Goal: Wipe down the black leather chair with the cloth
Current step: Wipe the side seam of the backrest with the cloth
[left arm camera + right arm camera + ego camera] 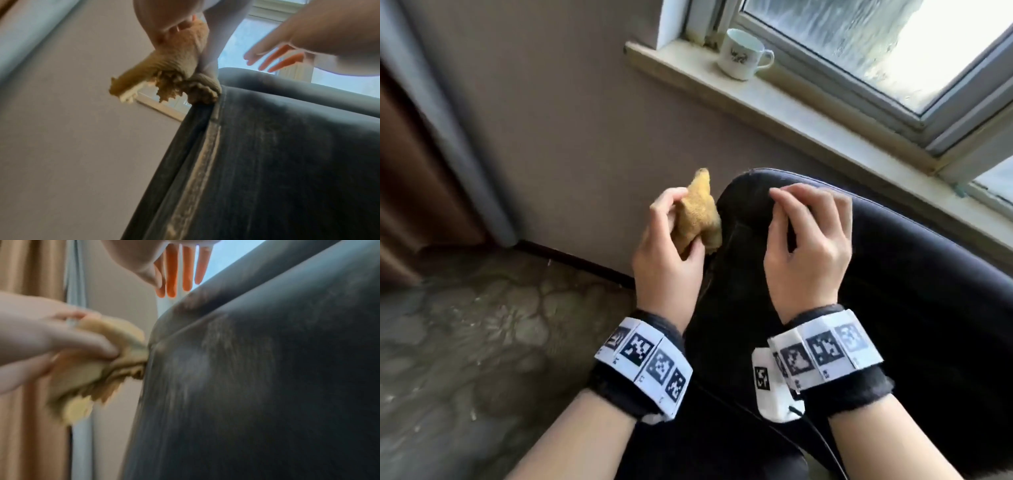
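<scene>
The black leather chair (911, 291) fills the lower right, with dusty streaks on its surface (287, 146) (267, 386). My left hand (681, 222) grips a bunched yellow cloth (698, 212) at the chair's left edge. The cloth's frayed end (174, 65) touches the chair's seam near its upper corner, as the right wrist view also shows (107, 356). My right hand (801, 233) hovers over the chair's top roll with loosely bent fingers (179, 269) and holds nothing. Whether it touches the leather is unclear.
A white mug (743, 54) stands on the window sill (756, 102) behind the chair. A plain wall (551, 120) lies just left of the chair, a brown curtain (414, 171) at far left, and a stone-patterned floor (465, 342) below.
</scene>
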`<state>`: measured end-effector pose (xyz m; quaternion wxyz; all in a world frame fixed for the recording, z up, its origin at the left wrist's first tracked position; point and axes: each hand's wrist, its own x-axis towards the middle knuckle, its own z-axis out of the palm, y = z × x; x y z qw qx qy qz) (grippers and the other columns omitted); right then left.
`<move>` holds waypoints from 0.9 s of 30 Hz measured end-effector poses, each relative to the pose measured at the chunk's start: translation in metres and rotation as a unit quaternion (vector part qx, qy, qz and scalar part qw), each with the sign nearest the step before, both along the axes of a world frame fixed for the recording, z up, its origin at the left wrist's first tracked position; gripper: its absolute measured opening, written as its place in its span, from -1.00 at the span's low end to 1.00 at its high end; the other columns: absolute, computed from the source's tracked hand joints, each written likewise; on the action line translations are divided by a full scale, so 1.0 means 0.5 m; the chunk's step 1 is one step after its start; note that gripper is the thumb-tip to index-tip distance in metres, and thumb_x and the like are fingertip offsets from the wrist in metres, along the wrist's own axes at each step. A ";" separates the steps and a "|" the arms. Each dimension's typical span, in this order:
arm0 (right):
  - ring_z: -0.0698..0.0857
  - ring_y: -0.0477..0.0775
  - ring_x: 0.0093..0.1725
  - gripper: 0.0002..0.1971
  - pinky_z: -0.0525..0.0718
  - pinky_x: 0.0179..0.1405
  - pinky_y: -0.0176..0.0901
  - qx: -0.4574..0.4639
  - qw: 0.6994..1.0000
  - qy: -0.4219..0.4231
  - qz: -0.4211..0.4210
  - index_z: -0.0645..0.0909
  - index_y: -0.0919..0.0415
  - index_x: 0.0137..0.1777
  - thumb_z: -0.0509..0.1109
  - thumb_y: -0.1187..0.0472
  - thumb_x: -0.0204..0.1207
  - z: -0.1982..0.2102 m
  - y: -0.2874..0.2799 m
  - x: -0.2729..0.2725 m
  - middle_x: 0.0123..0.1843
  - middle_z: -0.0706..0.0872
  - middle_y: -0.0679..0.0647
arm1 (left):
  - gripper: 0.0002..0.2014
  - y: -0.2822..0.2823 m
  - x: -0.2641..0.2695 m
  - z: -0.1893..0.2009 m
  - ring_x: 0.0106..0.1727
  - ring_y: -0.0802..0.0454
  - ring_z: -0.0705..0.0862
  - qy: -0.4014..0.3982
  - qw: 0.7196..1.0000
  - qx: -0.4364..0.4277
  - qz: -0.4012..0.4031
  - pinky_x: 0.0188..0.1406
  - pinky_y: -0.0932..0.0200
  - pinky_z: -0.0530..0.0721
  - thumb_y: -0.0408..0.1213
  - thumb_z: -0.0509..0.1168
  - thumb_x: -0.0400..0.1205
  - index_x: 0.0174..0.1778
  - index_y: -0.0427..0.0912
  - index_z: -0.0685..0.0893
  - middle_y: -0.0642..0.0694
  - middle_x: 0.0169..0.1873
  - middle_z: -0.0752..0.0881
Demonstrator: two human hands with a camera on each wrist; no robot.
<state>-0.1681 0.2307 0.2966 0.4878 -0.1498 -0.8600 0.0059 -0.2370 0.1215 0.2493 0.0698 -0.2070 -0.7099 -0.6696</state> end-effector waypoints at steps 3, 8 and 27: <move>0.62 0.28 0.02 -0.82 0.65 0.02 0.17 0.018 0.997 -0.064 0.024 0.74 0.40 -0.03 0.31 0.44 0.51 -0.070 -0.017 0.026 0.00 0.74 0.28 | -0.49 0.032 0.014 -0.024 0.28 0.14 0.60 0.130 0.991 -0.013 -0.010 0.32 0.40 0.46 -0.61 0.33 0.44 0.26 -0.07 0.57 -0.03 0.20 0.68; 0.54 0.22 0.10 -0.71 0.63 0.09 0.19 0.013 0.996 -0.086 -0.012 0.73 0.39 -0.01 0.21 0.53 0.42 -0.112 0.001 0.035 0.03 0.73 0.29 | -0.65 0.045 0.024 -0.102 0.38 -0.03 0.57 0.270 0.960 -0.055 -0.044 0.27 0.04 0.60 -0.46 0.01 0.73 0.18 -0.25 0.71 -0.15 0.27 0.66; 0.54 0.12 -0.01 -0.69 0.64 -0.08 0.21 -0.024 0.999 0.004 -0.031 0.74 0.36 -0.15 0.18 0.54 0.27 -0.109 -0.005 0.010 -0.11 0.76 0.22 | -0.61 -0.004 0.076 -0.221 0.39 0.03 0.54 0.143 0.982 -0.057 -0.109 0.45 0.12 0.45 -0.67 0.15 0.54 0.20 -0.31 0.68 -0.13 0.29 0.60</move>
